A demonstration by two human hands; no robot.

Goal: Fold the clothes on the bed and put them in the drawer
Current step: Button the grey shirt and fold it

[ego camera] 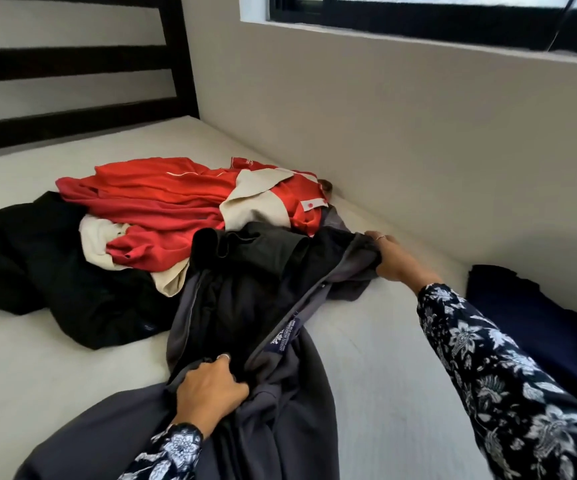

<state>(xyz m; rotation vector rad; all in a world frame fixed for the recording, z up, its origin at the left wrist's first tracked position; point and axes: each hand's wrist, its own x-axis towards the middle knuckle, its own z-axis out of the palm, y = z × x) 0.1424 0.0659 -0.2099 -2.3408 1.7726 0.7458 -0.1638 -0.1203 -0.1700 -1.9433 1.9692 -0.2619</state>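
Dark grey trousers (290,403) lie stretched across the white mattress (377,358), waistband open with a label showing. My left hand (207,386) grips the near side of the waistband. Farther away, by the wall, my right hand (394,259) grips the other end of the waistband. Behind them lies a heap: a red and cream garment (162,199) and a black garment (55,268). No drawer is in view.
A dark blue cloth (529,320) lies on the mattress at the right, against the grey wall (418,126). A dark slatted headboard (72,64) stands at the back left. A window runs along the top of the wall.
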